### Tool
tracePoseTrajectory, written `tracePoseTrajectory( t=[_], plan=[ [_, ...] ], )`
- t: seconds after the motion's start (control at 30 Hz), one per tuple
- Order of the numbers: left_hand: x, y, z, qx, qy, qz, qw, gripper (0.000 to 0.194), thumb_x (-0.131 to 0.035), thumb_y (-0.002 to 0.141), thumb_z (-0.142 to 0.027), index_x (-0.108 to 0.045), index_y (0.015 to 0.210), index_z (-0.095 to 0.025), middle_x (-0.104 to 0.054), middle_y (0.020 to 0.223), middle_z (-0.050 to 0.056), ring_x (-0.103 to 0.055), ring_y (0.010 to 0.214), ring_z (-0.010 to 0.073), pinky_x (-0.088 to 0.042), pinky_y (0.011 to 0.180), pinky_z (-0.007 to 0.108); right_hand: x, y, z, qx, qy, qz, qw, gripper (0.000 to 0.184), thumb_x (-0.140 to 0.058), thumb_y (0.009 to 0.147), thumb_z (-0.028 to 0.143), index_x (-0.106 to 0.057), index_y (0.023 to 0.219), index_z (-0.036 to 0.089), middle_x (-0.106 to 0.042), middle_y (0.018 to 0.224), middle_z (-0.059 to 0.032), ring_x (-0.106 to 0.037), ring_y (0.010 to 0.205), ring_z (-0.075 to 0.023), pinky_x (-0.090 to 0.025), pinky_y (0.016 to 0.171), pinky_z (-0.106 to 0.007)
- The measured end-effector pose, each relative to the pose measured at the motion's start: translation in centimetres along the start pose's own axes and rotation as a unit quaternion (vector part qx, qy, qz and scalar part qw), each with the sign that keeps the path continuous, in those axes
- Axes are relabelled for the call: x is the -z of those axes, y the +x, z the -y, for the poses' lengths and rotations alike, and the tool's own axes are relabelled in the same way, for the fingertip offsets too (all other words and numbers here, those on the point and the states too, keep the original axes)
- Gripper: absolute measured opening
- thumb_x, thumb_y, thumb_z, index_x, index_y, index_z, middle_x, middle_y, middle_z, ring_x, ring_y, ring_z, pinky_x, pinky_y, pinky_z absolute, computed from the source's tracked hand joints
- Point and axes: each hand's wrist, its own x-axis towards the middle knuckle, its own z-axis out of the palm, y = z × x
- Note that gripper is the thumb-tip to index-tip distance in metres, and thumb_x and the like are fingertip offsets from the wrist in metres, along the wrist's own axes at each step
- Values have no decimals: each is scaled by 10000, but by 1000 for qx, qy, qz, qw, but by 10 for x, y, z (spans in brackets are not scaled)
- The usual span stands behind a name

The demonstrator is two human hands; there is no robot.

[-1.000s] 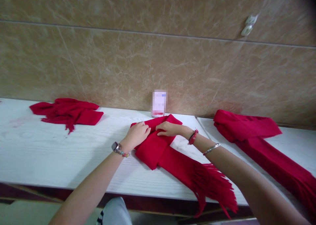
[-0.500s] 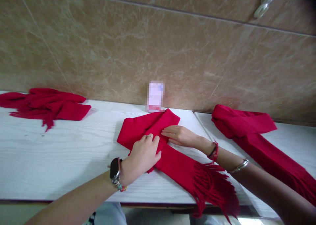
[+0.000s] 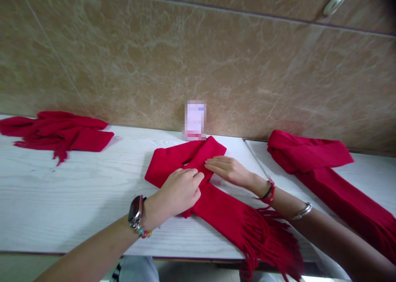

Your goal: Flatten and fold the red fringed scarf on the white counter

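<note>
A red scarf point(image 3: 222, 203) lies on the white table in front of me, looped with its two parts crossing. Its fringed end trails to the lower right and hangs over the front edge. My left hand point(image 3: 182, 191), wearing a ring, is closed on the scarf at the crossing, with its fingers curled and their tips hidden. Just to the right, my right hand point(image 3: 227, 168) is open, its straight fingers resting on the edge of the loop. A small gap shows inside the loop above my left knuckles.
Another red scarf point(image 3: 58, 131) lies crumpled at the left against the brown marbled wall point(image 3: 139, 59). A third red scarf point(image 3: 309, 152), folded over, lies at the right. A blurred-out card point(image 3: 195, 119) leans on the wall behind the loop. The white table point(image 3: 77, 199) has a seam on the right.
My left hand has turned and its fingers are more curled at the crossing. A gap has opened in the scarf loop. My right hand has shifted very slightly right.
</note>
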Motion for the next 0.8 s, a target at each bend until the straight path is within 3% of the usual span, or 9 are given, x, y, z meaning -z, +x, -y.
tracePoseTrajectory(
  t=[0.07, 0.13, 0.2, 0.27, 0.37, 0.47, 0.57, 0.7, 0.8],
  plan=[
    [-4, -3, -1, -20, -16, 11, 1000, 251, -466, 820, -290, -570, 1022, -185, -539, 1135, 101, -477, 1098, 258, -317, 983, 442, 3, -7, 1, 1, 29, 20, 999, 338, -342, 901, 137, -538, 1176, 148, -595, 1158, -139, -516, 1122, -206, -439, 944, -412],
    [-11, -7, 0, -12, -35, 35, 999, 439, -491, 807, -450, -504, 1178, -217, -391, 1336, 118, -291, 1263, 311, -203, 1027, 517, 3, -12, 4, -6, 55, 49, 997, 350, -355, 895, 140, -518, 1204, 126, -560, 1204, -155, -475, 1166, -208, -422, 966, -397],
    [-16, -11, 1, -2, -51, 63, 997, 583, -439, 814, -546, -374, 1312, -251, -234, 1442, 111, -116, 1329, 332, -148, 1023, 565, 3, -14, 6, -30, 77, 72, 994, 371, -359, 887, 145, -495, 1230, 113, -514, 1256, -163, -432, 1205, -207, -401, 988, -389],
    [-18, -12, 3, -3, -61, 77, 995, 560, -360, 853, -542, -326, 1345, -277, -186, 1465, 91, -64, 1338, 332, -139, 1020, 574, 5, -11, 6, -46, 105, 81, 990, 388, -358, 883, 164, -475, 1251, 126, -491, 1284, -148, -407, 1224, -200, -373, 1010, -394],
    [-17, -11, 1, 16, -45, 50, 998, 446, -294, 908, -417, -362, 1329, -284, -214, 1458, 78, -104, 1332, 334, -155, 1017, 578, 7, 1, -1, -78, 138, 48, 986, 406, -333, 903, 233, -425, 1292, 156, -471, 1310, -122, -366, 1252, -196, -333, 1030, -422],
    [-15, -10, -2, 51, -7, 33, 998, 444, -324, 900, -350, -365, 1331, -252, -236, 1447, 105, -129, 1320, 365, -179, 993, 607, -2, 19, -10, -158, 101, 12, 982, 451, -326, 915, 317, -357, 1335, 155, -374, 1381, -131, -233, 1313, -255, -253, 1036, -519],
    [-15, -9, -1, 61, 2, 42, 997, 467, -350, 892, -378, -351, 1337, -237, -276, 1424, 129, -220, 1300, 345, -268, 987, 531, -19, 31, -16, -182, 75, 50, 979, 430, -340, 911, 331, -388, 1311, 182, -360, 1392, -116, -182, 1321, -307, -195, 1000, -614],
    [-15, 2, 11, 143, 16, -38, 989, 494, -355, 887, -433, -422, 1261, -117, -484, 1232, 186, -471, 1117, 304, -384, 892, 423, -29, 36, -23, -147, 90, 50, 984, 286, -369, 904, 274, -550, 1101, 173, -543, 1212, -111, -386, 1214, -246, -178, 1022, -561],
    [-17, 15, 27, 167, 3, -70, 984, 393, -415, 868, -424, -536, 1089, -123, -604, 1052, 136, -523, 1026, 290, -390, 847, 422, -21, 41, -32, -109, 105, 62, 987, 202, -424, 880, 248, -585, 957, 152, -630, 990, -95, -542, 975, -198, -287, 985, -449]
  ],
)
